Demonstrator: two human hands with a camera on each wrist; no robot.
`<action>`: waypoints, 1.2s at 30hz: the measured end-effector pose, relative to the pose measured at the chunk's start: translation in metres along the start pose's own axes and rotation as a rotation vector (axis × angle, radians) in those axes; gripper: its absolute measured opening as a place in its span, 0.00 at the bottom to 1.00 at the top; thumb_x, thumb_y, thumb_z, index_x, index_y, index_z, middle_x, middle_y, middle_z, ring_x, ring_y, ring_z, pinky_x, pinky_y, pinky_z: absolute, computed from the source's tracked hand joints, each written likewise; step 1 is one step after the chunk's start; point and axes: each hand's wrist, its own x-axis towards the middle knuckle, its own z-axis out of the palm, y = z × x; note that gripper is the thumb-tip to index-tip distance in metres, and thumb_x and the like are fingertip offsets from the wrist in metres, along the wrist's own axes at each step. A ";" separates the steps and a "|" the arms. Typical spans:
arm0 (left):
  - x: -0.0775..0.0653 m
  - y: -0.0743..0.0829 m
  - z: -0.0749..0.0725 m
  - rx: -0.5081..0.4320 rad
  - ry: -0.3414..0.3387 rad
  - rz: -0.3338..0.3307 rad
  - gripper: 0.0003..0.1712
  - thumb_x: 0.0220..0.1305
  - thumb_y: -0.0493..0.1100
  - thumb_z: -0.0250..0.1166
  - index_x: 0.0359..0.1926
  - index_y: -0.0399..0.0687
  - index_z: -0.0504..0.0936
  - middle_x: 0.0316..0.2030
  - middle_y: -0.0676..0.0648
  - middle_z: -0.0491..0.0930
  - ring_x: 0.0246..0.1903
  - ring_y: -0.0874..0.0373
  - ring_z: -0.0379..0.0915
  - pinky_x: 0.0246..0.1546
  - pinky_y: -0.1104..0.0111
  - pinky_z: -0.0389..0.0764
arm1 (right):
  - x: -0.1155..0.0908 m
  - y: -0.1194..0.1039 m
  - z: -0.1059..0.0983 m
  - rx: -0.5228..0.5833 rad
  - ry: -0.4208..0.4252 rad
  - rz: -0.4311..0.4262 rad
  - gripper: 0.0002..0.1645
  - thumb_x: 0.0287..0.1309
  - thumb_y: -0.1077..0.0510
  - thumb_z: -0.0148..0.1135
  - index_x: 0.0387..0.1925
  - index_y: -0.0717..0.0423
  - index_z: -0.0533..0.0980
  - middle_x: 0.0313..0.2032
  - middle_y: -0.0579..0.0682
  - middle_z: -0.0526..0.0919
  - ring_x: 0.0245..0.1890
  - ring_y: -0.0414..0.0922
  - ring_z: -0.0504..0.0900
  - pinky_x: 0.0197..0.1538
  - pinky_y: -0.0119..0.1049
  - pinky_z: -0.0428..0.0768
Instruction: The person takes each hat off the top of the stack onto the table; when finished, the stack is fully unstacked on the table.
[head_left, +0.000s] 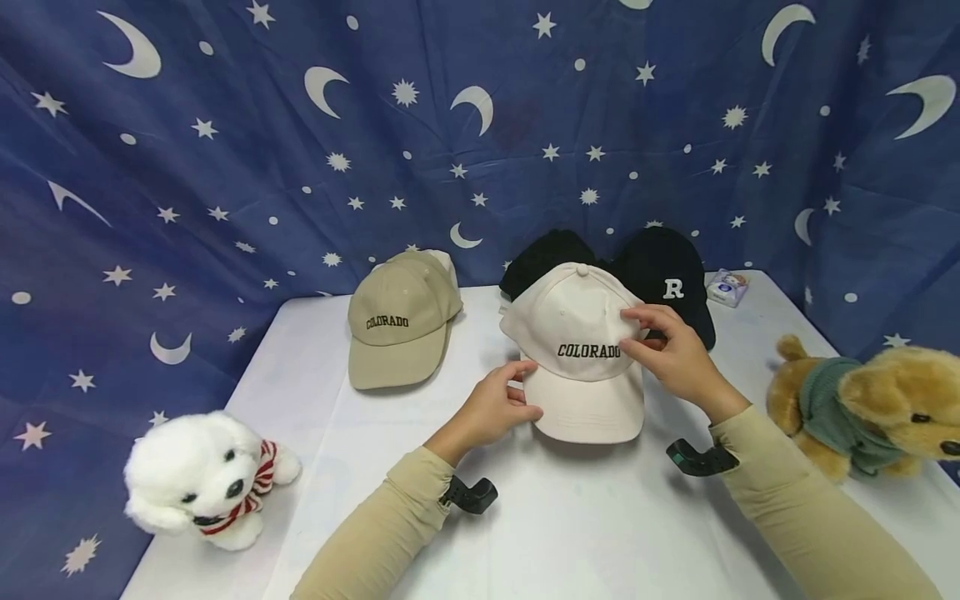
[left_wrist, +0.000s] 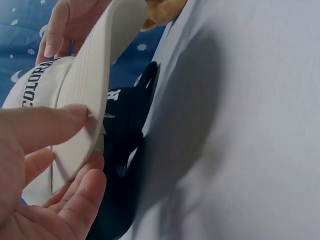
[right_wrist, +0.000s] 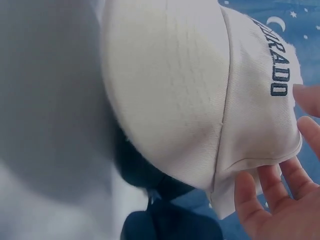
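Note:
An off-white baseball cap point(head_left: 583, 408) lettered COLORADO is held raised off the table, its brim toward me. My left hand point(head_left: 491, 406) pinches the brim's left side; in the left wrist view the thumb lies on top and fingers curl beneath. On the other side, my right hand point(head_left: 678, 358) grips the crown's edge. The right wrist view shows that hand's thumb point(right_wrist: 306, 98) near the lettering and its fingers under the edge. Right behind are a black cap point(head_left: 551, 252) and a dark navy cap point(head_left: 675, 254) with a white R, both partly hidden.
A khaki COLORADO cap point(head_left: 397, 333) sits back left, something white point(head_left: 444, 265) showing behind it. White plush dog point(head_left: 202, 475) at left; tan plush dog point(head_left: 855, 408) at right. A small tissue packet point(head_left: 727, 287) lies at the back right. Blue patterned curtain point(head_left: 517, 208) behind the white-covered table.

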 end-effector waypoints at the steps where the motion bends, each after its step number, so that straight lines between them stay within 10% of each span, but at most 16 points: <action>1: 0.001 0.000 0.002 0.005 0.000 0.002 0.39 0.54 0.32 0.74 0.67 0.43 0.72 0.53 0.43 0.74 0.40 0.59 0.78 0.33 0.70 0.79 | -0.002 0.001 -0.001 -0.004 0.005 0.003 0.24 0.60 0.67 0.68 0.58 0.68 0.76 0.58 0.63 0.71 0.47 0.47 0.69 0.46 0.16 0.73; 36: 0.027 0.028 0.083 0.047 -0.142 0.108 0.35 0.54 0.32 0.75 0.64 0.44 0.75 0.46 0.51 0.75 0.34 0.72 0.76 0.33 0.78 0.76 | -0.054 0.035 -0.066 -0.100 0.185 0.067 0.24 0.60 0.69 0.67 0.58 0.72 0.74 0.62 0.66 0.68 0.49 0.29 0.68 0.45 0.13 0.70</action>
